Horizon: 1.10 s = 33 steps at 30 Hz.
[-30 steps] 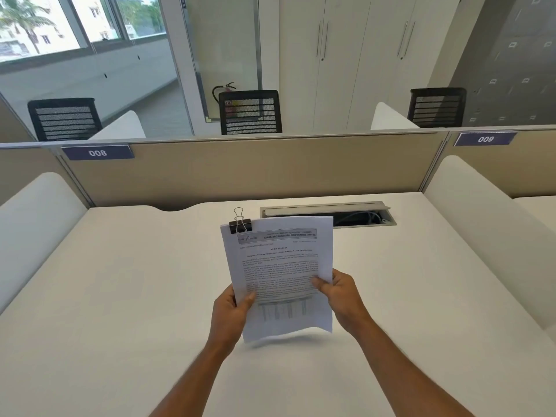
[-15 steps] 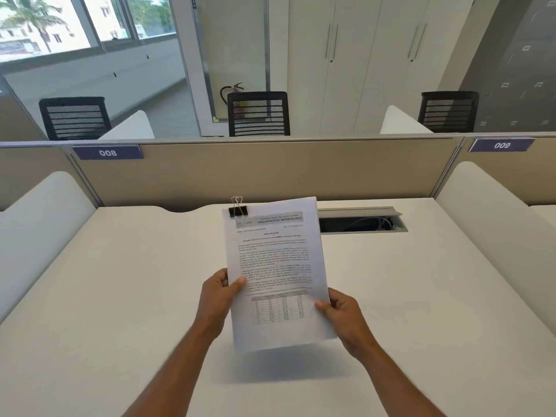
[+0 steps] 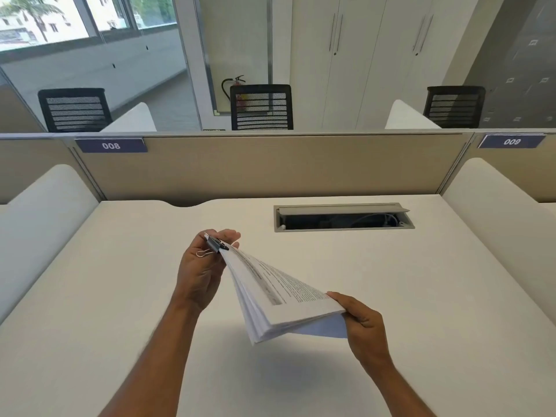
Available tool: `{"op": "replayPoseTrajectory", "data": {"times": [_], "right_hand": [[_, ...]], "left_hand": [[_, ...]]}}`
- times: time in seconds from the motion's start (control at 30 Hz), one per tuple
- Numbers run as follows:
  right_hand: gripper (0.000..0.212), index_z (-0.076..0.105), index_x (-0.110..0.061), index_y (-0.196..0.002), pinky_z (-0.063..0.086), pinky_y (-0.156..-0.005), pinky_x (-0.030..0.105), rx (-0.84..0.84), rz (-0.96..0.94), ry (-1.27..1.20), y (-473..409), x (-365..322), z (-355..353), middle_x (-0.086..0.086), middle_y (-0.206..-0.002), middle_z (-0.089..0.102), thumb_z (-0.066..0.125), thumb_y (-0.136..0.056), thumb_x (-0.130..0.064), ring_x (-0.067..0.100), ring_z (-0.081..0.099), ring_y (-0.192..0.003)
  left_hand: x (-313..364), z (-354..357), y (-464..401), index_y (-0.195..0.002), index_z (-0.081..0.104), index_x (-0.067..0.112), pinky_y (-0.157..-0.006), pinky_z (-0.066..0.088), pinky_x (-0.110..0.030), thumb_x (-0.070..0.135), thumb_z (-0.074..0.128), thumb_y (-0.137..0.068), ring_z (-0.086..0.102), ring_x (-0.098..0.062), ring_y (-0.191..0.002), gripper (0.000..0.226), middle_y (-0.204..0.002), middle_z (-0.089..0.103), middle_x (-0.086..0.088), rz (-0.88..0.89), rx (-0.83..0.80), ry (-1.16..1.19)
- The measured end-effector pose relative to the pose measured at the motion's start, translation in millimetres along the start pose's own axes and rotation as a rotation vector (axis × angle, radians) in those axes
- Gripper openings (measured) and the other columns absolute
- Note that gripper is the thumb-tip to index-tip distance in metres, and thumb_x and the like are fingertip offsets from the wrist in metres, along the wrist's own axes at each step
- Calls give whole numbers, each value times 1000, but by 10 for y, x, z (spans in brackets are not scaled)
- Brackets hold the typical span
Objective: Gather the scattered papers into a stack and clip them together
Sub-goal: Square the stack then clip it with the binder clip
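held above the counter (image 3: 120, 296), the light, floppy paper stack (image 3: 279, 299) fans away from the binder clip (image 3: 216, 245), so left fingers (image 3: 228, 236) pinch the clip corner and right fingers (image 3: 340, 297) grip the far corner.

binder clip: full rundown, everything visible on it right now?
The binder clip is small, with a black body that looks like metal and silver wire handles; one loop hangs down toward the left hand. It is clamped on one corner of the paper stack, held up above the desk. The left hand's fingers pinch that clipped corner; the right hand grips the opposite corner, where the sheets fan apart.
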State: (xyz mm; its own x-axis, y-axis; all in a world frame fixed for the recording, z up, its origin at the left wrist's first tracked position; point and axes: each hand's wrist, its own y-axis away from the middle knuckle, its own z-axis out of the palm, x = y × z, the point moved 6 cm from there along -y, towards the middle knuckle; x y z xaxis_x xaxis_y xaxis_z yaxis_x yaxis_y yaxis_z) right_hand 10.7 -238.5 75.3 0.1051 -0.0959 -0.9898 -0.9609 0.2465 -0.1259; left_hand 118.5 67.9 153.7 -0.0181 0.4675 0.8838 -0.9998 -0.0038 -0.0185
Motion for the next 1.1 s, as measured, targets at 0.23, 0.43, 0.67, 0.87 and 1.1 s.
{"op": "replayPoseTrajectory", "data": {"times": [0.23, 0.43, 0.67, 0.87, 1.1], "right_hand": [[50, 79, -18, -103, 53, -86, 13, -54, 156, -21, -47, 8, 140, -8, -104, 79, 49, -90, 19, 3, 71, -102], [30, 77, -12, -109, 57, -87, 42, -142, 428, -140, -191, 172, 439, 7, -102, 79, 58, -93, 5, 26, 74, -92], [31, 73, -19, -115, 60, -89, 37, -154, 590, -171, -542, 225, 801, -1, -106, 79, 56, -97, 0, 21, 76, -96], [29, 73, -16, -115, 61, -81, 34, -128, 695, -183, -837, 408, 1093, 1, -104, 79, 56, -97, -1, 20, 75, -90], [27, 68, -18, -118, 62, -76, 40, -242, 785, -220, -1005, 560, 1466, 5, -115, 74, 54, -98, -6, 26, 71, -99]], "left_hand": [[3, -113, -62, -99, 64, 10, -84, 58, -29, -7, 53, -97, 69, -21, -92, 21, -93, 75, -5, 57, 59, -100], [-248, -335, -147, -123, 63, 16, -84, 59, -41, 9, 63, -97, 72, -21, -92, 27, -104, 77, -7, -8, 199, -430], [-908, -706, 252, -121, 64, 18, -92, 58, -50, 12, 67, -94, 74, -26, -102, 27, -114, 76, -5, -357, 163, -461], [-913, -877, 252, -128, 57, 14, -75, 62, -46, -1, 55, -98, 69, -33, -108, 34, -117, 74, -11, -412, 197, -377], [-862, -1069, -294, -128, 54, 14, -62, 62, -40, -6, 49, -98, 67, -32, -104, 36, -117, 69, -12, -413, 311, -406]]}}
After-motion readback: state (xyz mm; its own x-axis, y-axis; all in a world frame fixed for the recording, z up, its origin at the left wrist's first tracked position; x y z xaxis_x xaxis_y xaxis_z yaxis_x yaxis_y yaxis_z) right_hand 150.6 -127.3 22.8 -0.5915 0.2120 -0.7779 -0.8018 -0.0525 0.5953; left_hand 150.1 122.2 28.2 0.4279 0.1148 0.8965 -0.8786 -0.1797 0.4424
